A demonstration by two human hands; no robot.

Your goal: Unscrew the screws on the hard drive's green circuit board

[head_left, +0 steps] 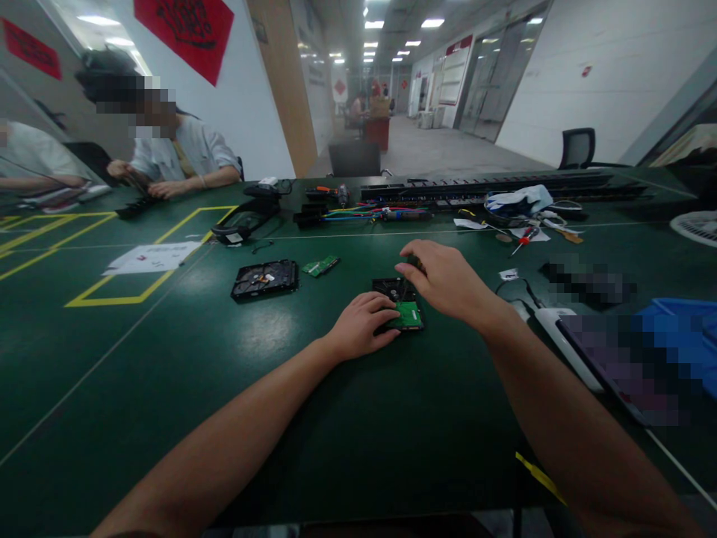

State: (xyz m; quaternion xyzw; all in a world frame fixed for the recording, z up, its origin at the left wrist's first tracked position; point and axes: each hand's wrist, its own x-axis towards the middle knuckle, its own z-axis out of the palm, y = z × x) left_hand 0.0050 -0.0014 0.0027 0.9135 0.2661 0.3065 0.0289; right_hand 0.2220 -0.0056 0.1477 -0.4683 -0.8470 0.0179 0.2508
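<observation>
A hard drive [413,317] lies on the green table in front of me, its green circuit board facing up at the near end and black metal casing showing at the far end. My left hand [367,323] holds it from the left, fingers across the board and thumb along the near edge. Above the drive, my right hand [442,280] is closed around a dark-handled screwdriver [413,261]. Its thin shaft points down to the drive; the tip's exact contact is hard to see. To the left lie a second hard drive [265,279] and a loose green circuit board [321,266].
Cables and tools, including a power screwdriver [400,214], line the back of the table [314,418]. A red-handled screwdriver [525,239] lies at right. A white device [565,344] and blue tray [680,336] stand near my right arm. Another person [184,153] works at far left.
</observation>
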